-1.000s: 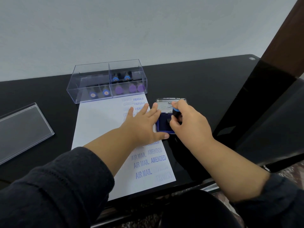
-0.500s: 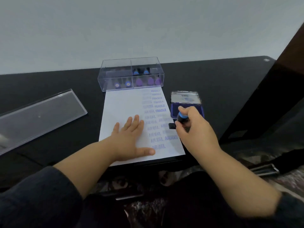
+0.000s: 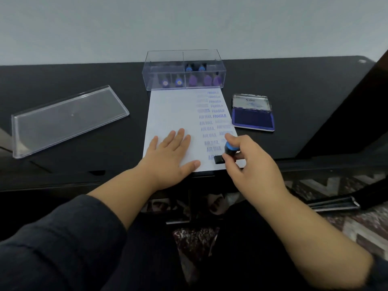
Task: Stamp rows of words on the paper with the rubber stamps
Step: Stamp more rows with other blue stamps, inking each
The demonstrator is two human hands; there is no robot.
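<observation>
Two hands are working a black counter: left hand is lying spread flat on the paper, right hand is pinching a blue-topped stamp w/ its base on the sheet's near-right corner, ink pad lying open just beside.

Dim, even room light; soft glare on clear lid; printed words slightly blurred; wide-angle bending at edges.

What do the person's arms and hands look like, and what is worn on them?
Both arms wear dark, charcoal sleeves of a soft knit-like fabric, pushed up so the forearms are bare. The left sleeve fills the lower left corner; the right sleeve shows only at the edge. The left hand and right hand are bare: no gloves, rings or watch visible.
</observation>
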